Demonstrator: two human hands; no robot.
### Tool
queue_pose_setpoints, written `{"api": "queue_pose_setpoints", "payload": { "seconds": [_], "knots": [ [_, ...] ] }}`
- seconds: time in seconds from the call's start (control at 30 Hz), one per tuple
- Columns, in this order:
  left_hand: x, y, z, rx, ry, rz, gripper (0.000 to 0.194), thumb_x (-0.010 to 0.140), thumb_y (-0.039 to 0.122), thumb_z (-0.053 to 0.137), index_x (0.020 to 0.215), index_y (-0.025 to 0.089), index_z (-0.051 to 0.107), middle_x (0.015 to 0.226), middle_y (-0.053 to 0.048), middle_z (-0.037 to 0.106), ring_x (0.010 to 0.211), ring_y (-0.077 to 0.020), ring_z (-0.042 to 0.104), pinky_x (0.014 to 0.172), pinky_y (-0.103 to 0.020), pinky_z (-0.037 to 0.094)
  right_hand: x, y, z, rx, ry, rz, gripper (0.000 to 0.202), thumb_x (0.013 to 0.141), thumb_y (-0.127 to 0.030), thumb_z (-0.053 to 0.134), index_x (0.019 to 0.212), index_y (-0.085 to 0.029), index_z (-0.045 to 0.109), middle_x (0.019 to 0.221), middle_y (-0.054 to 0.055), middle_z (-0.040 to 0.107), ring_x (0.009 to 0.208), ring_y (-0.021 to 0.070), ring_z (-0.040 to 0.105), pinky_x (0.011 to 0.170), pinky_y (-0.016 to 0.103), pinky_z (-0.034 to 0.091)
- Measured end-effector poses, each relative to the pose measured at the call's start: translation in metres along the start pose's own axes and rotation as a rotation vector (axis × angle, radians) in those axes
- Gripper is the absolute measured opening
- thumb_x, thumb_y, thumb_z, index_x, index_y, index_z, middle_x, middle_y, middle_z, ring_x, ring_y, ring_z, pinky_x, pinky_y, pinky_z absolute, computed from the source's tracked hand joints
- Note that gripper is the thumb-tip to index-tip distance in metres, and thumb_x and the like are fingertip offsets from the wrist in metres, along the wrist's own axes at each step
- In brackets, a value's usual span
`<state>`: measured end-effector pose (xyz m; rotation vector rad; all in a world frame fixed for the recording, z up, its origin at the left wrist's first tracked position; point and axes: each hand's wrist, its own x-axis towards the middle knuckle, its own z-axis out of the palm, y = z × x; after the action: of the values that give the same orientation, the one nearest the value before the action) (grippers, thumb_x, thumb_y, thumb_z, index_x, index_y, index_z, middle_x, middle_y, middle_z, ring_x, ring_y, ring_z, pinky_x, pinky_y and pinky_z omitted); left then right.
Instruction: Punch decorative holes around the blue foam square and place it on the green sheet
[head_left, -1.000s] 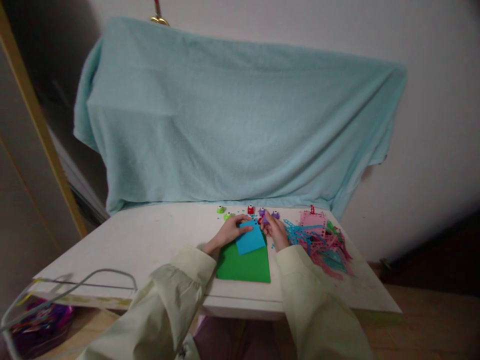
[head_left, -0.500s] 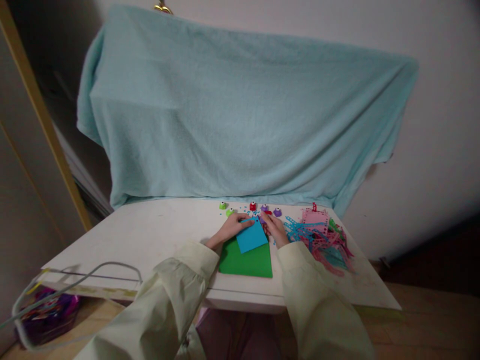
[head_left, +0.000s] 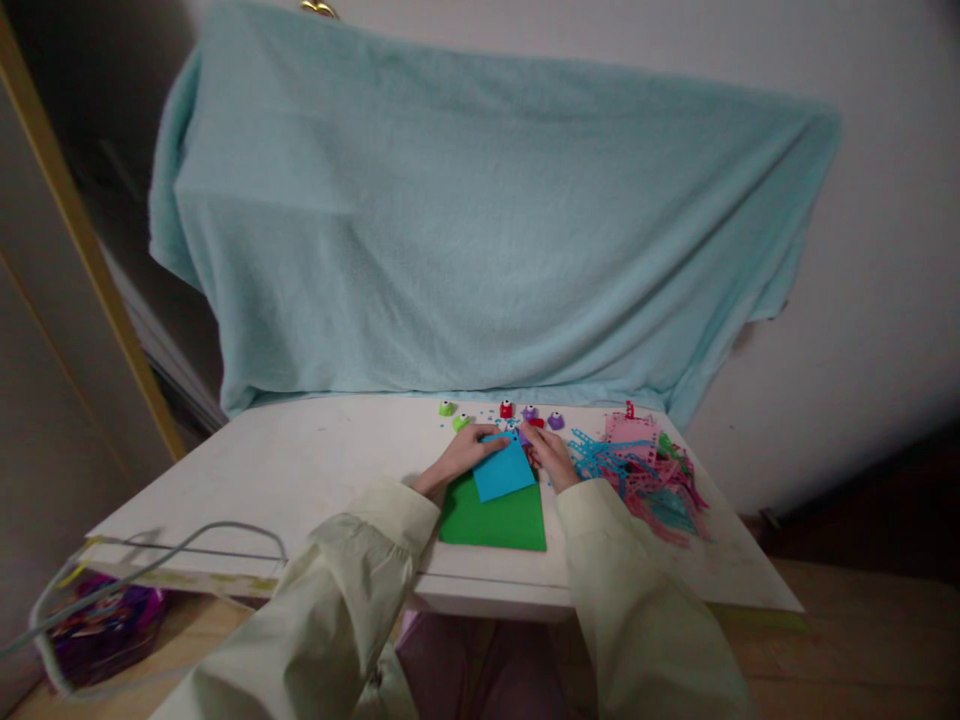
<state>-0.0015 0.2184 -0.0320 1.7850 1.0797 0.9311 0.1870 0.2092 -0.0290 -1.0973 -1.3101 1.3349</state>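
A blue square sheet [head_left: 504,474] lies tilted over a larger green sheet [head_left: 491,520] near the table's front edge. My left hand [head_left: 466,452] grips the blue sheet by its upper left edge, thumb on top. At the sheet's upper right corner my right hand [head_left: 549,452] is closed round a small purple piece [head_left: 523,437], its fingers partly hidden. Just beyond the hands stand small punches with eyes: green ones [head_left: 447,408], a red one [head_left: 506,409] and purple ones [head_left: 556,421]. Tiny blue bits are scattered among them.
Cut blue strips [head_left: 604,455], pink punched paper [head_left: 631,432] and other scraps pile up on the right of the white table [head_left: 300,460]. A light blue cloth [head_left: 480,220] hangs behind. A grey tube [head_left: 217,526] loops at the front left, above a purple bag [head_left: 105,620].
The view has shifted very slightly. Both hands keep their places at the blue sheet, with no clear movement otherwise.
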Motion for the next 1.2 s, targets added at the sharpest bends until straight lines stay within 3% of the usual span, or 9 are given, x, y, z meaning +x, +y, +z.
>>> {"api": "queue_pose_setpoints", "payload": {
  "seconds": [0.27, 0.47, 1.2],
  "knots": [
    [0.001, 0.004, -0.003, 0.061, 0.125, 0.057, 0.039, 0.08, 0.053, 0.055, 0.071, 0.016, 0.065, 0.07, -0.001, 0.061, 0.069, -0.0165, 0.053, 0.066, -0.026, 0.041, 0.0, -0.003, 0.001, -0.011, 0.016, -0.022, 0.046, 0.071, -0.067, 0.064, 0.074, -0.021, 0.06, 0.049, -0.005, 0.048, 0.042, 0.01, 0.039, 0.041, 0.024, 0.023],
    [-0.003, 0.011, -0.003, 0.073, 0.092, 0.093, 0.039, 0.081, 0.052, 0.054, 0.075, 0.016, 0.065, 0.073, -0.002, 0.062, 0.072, -0.0172, 0.054, 0.069, -0.026, 0.042, 0.002, 0.002, 0.001, -0.004, 0.016, -0.079, 0.046, 0.069, -0.066, 0.066, 0.073, -0.021, 0.059, 0.052, -0.005, 0.049, 0.043, 0.0099, 0.04, 0.04, 0.024, 0.025],
    [-0.005, 0.011, -0.001, 0.097, 0.073, 0.128, 0.039, 0.084, 0.05, 0.053, 0.078, 0.015, 0.067, 0.073, -0.001, 0.063, 0.067, -0.0148, 0.054, 0.064, -0.024, 0.041, 0.009, 0.014, -0.004, 0.029, 0.039, -0.039, 0.049, 0.07, -0.069, 0.064, 0.071, -0.021, 0.057, 0.048, -0.005, 0.051, 0.041, 0.0102, 0.043, 0.042, 0.023, 0.024]
  ]
}}
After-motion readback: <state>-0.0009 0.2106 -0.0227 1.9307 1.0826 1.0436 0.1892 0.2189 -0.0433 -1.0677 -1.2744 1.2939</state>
